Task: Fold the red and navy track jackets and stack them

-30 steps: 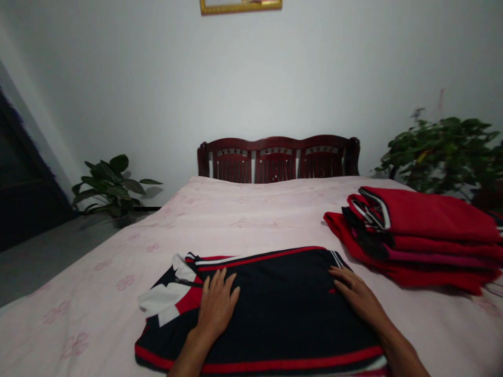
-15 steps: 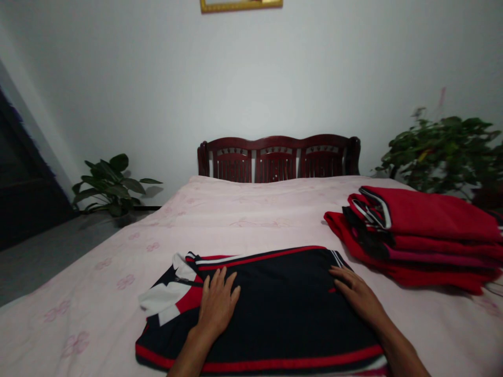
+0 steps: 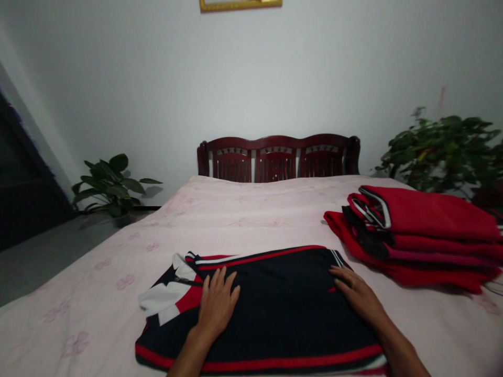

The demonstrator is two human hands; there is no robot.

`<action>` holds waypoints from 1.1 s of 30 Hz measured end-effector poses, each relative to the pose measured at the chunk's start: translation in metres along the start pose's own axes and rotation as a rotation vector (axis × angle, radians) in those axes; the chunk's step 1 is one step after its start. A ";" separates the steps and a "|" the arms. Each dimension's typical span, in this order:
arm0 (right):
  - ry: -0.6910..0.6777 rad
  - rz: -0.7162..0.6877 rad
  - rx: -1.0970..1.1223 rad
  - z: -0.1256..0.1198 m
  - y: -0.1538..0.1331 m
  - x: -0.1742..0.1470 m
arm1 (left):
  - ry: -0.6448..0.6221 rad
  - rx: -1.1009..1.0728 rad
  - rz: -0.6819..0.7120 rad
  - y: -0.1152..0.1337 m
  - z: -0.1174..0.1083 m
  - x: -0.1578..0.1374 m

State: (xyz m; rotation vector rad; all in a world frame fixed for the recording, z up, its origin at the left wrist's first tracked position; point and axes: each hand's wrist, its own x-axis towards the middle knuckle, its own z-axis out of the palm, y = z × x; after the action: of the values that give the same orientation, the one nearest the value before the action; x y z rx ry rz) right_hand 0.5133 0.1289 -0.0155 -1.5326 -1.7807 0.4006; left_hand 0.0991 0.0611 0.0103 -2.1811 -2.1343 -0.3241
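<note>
A folded dark navy garment (image 3: 275,309) with red trim and a white and red collar part is lying flat in the lower centre of the frame, on the near part of a bed covered with a pale pink sheet (image 3: 236,214). Its folded shape and squared edges suggest it is being pressed down so that the fold is keeping flat. The collar section is poking out at the garment's left end, toward the lower left of the frame.

The left hand (image 3: 217,303) is resting palm down on the left part of the garment, just beside the collar, its fingers (image 3: 225,283) straight and slightly spread, gripping nothing. The right hand (image 3: 356,294) is lying flat on the right end of the garment, near its upper right corner, fingers extended and close together, likewise holding nothing and only touching the cloth.

To the right of the frame, apart from the navy garment, a stack of folded red garments (image 3: 416,235) is sitting on the same sheet, probably set aside as a pile.

Farther back, a dark wooden headboard (image 3: 277,157) is standing at the centre against the white wall. A leafy plant (image 3: 112,183) is standing at left, a bushier plant (image 3: 448,149) at right, and a gold picture frame (image 3: 239,5) is showing at the top edge.
</note>
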 end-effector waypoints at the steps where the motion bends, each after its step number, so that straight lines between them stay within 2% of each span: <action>1: -0.003 0.005 -0.001 0.000 -0.001 0.000 | 0.001 0.000 0.002 0.000 0.000 0.000; 33: 0.009 0.007 -0.014 -0.002 -0.006 -0.002 | 0.014 -0.005 0.005 0.000 -0.001 -0.001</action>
State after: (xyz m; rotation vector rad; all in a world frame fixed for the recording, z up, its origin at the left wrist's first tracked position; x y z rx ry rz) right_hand 0.5106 0.1252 -0.0114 -1.5485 -1.7752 0.3840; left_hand 0.0987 0.0604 0.0108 -2.1798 -2.1230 -0.3441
